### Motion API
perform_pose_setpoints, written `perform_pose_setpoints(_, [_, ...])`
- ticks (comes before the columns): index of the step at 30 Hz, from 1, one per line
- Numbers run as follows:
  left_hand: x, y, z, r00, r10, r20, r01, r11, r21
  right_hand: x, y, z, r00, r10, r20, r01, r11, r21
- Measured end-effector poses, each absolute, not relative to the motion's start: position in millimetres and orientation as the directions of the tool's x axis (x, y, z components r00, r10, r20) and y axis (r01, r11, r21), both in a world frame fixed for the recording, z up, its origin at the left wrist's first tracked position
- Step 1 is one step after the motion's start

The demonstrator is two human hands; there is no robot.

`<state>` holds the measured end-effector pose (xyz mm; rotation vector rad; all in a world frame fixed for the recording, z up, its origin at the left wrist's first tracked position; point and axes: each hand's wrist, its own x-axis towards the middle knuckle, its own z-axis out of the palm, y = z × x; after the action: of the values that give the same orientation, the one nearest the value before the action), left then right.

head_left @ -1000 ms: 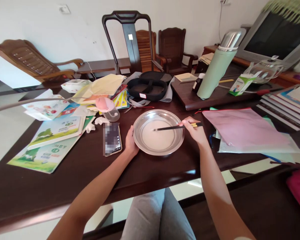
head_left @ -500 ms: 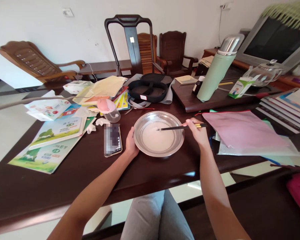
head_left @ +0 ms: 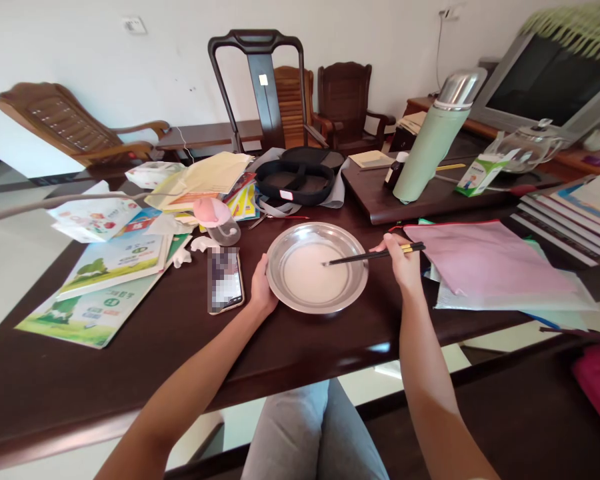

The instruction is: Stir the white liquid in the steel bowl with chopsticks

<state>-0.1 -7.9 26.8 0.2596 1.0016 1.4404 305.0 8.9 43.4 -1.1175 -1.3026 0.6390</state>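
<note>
A round metal bowl (head_left: pixel 275 287) stands on the dark wooden table (head_left: pixel 190 363). Inside it lies a whitish liquid or batter (head_left: pixel 314 277). My left hand (head_left: pixel 263 288) grips the bowl's left rim, thumb at the edge and the other fingers hidden beneath. Held in my right hand (head_left: pixel 401 260), off the bowl's right side, is a pair of black chopsticks (head_left: pixel 357 257) with gold bands. Their tips are in or just over the white contents, near the middle. Just left of my left hand is a phone (head_left: pixel 233 283) with a blurred screen.
Booklets (head_left: pixel 115 267), crumpled tissue (head_left: pixel 183 258) and a pink-lidded cup (head_left: pixel 220 220) lie to the left. A black case (head_left: pixel 295 183) is behind the bowl. At the right are a pink pouch (head_left: pixel 485 260), a green thermos (head_left: pixel 430 147), a small carton (head_left: pixel 483 175) and stacked books (head_left: pixel 565 230).
My right hand has shifted right and slightly toward me, drawing the chopstick tips rightward through the bowl. My left hand and the bowl stay in place. The phone's screen looks brighter.
</note>
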Motion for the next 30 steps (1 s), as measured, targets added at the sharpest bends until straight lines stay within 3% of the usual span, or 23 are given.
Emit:
perform_pose_setpoints(3, [-1,-8,26,-0.188,0.891,-0.414,-0.691,0.179,0.700,303,7,44,0.125,0.913,0.388,0.157,0.368,-0.917])
perform_pose_setpoints(7, [-2,-7,25,-0.163,0.898,-0.409,-0.683,0.196,0.704,296,5,46,-0.045,0.926,0.375,0.205,0.376,-0.904])
perform_pose_setpoints(13, [-2,-7,24,-0.153,0.900,-0.409,-0.677,0.206,0.706,304,8,46,0.202,0.890,0.409,0.233,0.362,-0.903])
perform_pose_setpoints(19, [-2,-6,22,-0.161,0.899,-0.408,-0.690,0.193,0.697,296,4,48,-0.017,0.930,0.368,0.199,0.363,-0.910])
perform_pose_setpoints(23, [-2,-5,20,-0.157,0.900,-0.406,-0.696,0.191,0.693,300,6,49,0.122,0.904,0.410,0.236,0.375,-0.896])
perform_pose_setpoints(26, [-3,-6,20,-0.167,0.895,-0.414,-0.693,0.192,0.695,304,5,50,0.201,0.893,0.402,0.175,0.371,-0.912])
perform_pose_setpoints(30, [-3,-6,21,-0.164,0.900,-0.405,-0.685,0.191,0.703,298,3,50,0.003,0.928,0.372,0.160,0.367,-0.916])
